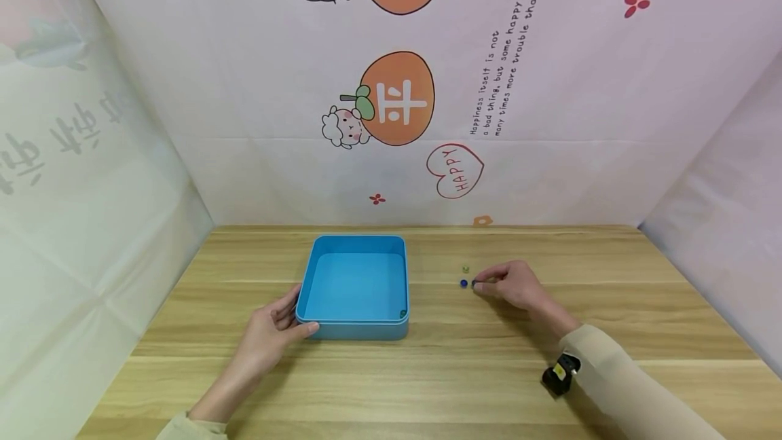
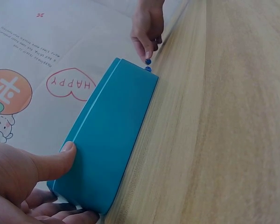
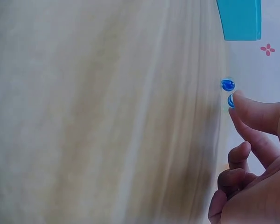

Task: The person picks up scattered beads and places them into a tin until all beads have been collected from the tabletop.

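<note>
A shallow light-blue square box (image 1: 354, 330) stands on the wooden table, its open top facing up. My left hand (image 1: 269, 335) grips its near left corner, thumb on the front wall and fingers at the side. One dark green marble (image 1: 403, 314) lies inside, in the near right corner. To the right of the box, my right hand (image 1: 514, 285) pinches a blue marble (image 3: 231, 100) between thumb and index finger, low over the table. Just left of those fingertips lies a second blue marble (image 1: 463, 283), and behind it a yellow-green marble (image 1: 466, 269).
The wood-grain table (image 1: 391, 386) ends at the back against a white printed sheet (image 1: 275, 175) with cartoon oranges and lettering. More white sheeting (image 1: 79, 236) hangs along the left side and on the right. A black device (image 1: 561, 373) is strapped at the right sleeve.
</note>
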Available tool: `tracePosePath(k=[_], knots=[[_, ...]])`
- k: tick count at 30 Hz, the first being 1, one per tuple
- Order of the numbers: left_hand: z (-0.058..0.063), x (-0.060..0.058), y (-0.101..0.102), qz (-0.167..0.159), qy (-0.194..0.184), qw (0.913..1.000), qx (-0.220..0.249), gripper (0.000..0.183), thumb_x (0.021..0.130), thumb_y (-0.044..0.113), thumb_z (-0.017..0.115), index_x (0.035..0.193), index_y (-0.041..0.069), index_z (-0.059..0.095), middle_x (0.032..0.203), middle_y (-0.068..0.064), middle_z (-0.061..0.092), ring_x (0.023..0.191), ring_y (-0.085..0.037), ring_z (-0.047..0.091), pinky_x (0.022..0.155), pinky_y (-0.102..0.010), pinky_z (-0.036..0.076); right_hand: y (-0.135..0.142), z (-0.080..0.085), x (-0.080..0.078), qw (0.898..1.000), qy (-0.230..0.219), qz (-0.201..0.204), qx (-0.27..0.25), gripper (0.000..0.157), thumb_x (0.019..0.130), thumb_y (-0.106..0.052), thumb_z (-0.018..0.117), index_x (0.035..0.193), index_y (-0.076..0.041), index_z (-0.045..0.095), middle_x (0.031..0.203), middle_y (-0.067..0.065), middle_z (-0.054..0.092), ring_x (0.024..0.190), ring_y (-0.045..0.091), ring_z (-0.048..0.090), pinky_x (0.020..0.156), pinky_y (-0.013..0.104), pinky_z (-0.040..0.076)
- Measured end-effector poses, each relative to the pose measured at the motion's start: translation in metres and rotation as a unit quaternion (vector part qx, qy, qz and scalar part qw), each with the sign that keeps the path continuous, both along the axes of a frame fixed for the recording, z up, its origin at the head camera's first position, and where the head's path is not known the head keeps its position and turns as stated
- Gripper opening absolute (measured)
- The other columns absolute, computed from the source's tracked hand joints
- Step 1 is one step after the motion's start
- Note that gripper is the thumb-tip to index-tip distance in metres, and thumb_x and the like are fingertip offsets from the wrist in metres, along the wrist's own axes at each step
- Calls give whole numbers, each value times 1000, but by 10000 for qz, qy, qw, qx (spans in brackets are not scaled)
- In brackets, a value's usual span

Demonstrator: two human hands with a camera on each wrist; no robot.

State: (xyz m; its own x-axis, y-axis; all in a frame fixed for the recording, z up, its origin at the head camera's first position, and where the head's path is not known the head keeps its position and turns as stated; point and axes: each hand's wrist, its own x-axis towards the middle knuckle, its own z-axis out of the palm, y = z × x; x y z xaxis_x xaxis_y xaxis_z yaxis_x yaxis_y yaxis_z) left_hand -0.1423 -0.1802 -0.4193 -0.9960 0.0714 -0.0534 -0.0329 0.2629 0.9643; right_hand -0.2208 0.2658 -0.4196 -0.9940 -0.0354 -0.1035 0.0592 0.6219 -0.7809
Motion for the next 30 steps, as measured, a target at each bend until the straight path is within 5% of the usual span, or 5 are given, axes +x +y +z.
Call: tracePosePath(k=[10, 23, 30], knots=[[0, 0, 0, 8, -31, 10000, 20, 82, 94, 7, 82, 162, 1, 37, 162, -25, 38, 143, -39, 46, 105, -38, 52, -1, 12, 4, 9997, 179, 82, -158, 23, 93, -18, 84, 110, -4, 83, 92, 7, 64, 70, 17, 42, 55, 25, 35], [1, 0, 1, 7, -58, 10000, 38, 82, 94, 6, 81, 162, 1, 36, 162, -25, 36, 143, -39, 45, 106, -38, 51, -8, 13, 6, 9991, 198, 109, -346, 26, 93, -21, 83, 113, -4, 82, 115, 11, 69, 93, 24, 46, 72, 32, 39], [1, 0, 0, -16, -10, 10000, 17, 82, 94, 7, 81, 163, 1, 36, 162, -25, 37, 143, -39, 46, 105, -37, 52, -9, 9, 5, 9995, 166, 103, -229, 21, 95, -15, 81, 111, -3, 81, 110, 13, 71, 78, 20, 47, 62, 28, 39]])
